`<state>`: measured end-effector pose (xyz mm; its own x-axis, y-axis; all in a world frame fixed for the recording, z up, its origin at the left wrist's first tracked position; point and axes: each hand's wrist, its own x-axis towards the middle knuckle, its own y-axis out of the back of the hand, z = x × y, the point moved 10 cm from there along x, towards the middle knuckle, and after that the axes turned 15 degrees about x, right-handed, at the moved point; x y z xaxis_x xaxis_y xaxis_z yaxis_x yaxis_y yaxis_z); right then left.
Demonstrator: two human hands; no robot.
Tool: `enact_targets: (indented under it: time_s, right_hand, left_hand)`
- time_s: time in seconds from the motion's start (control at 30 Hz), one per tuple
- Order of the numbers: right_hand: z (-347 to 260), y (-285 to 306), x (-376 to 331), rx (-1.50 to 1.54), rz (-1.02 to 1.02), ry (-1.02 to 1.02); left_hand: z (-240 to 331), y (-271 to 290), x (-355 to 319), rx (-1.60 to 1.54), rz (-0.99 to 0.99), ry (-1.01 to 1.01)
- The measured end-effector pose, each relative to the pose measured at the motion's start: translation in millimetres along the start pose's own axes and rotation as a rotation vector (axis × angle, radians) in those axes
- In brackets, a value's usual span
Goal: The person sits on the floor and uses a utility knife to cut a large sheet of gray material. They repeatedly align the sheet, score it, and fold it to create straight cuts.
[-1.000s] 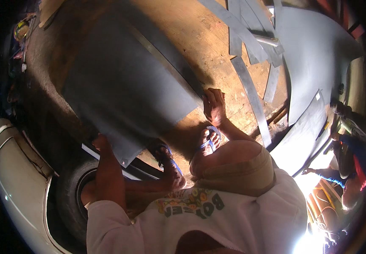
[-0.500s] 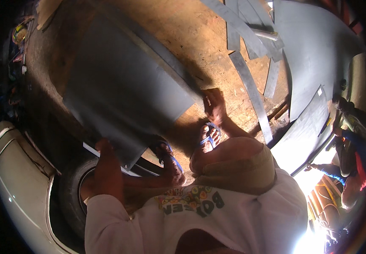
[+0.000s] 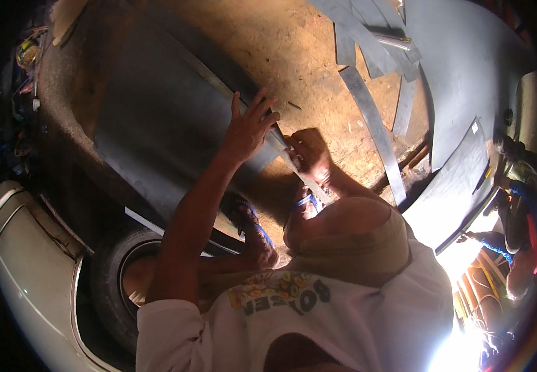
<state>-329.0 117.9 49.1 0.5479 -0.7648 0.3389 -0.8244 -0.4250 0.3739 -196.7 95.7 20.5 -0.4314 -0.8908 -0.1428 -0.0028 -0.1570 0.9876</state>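
A large dark grey sheet (image 3: 150, 130) lies on the floor in front of me. Along its right side runs a long, narrow metal strip (image 3: 209, 74), slanting down toward my right knee. My left hand (image 3: 248, 131) is over the sheet beside the strip, its fingers spread and the thumb apart. Close by, my right hand (image 3: 309, 154) has its fingers curled around the strip's near part, which sticks out past them. Shadow hides the exact fingertip contact, and I cannot tell whether anything else is in that hand.
Several grey offcut strips (image 3: 374, 124) lie on the brown floor (image 3: 305, 68) at right. Beyond them is another large grey sheet (image 3: 467, 68). A tyre (image 3: 110, 279) and a pale vehicle panel (image 3: 29, 279) stand at left. Another person (image 3: 516, 248) is at far right.
My left hand has risen from the sheet's near left edge to beside the strip, fingers spreading. The strip now reaches farther toward me, past my right hand, which has barely moved.
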Motion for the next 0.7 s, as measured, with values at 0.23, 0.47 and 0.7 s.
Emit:
enact_targets:
  time_s: [0.23,0.47,0.7]
  right_hand:
    - [94.5,15.9,1.2,-0.57,-0.293,-0.286]
    - [64.1,27.9,-65.7,-0.464,-0.116,-0.428]
    - [51.2,-3.2,-67.7,-0.39,-0.18,-0.373]
  left_hand:
    - [2.9,-12.8,11.0,-0.119,0.075,-0.004]
    - [-14.4,-19.7,29.5,-0.039,0.071,0.223]
    - [-135.1,-69.9,-23.0,-0.064,0.057,0.981]
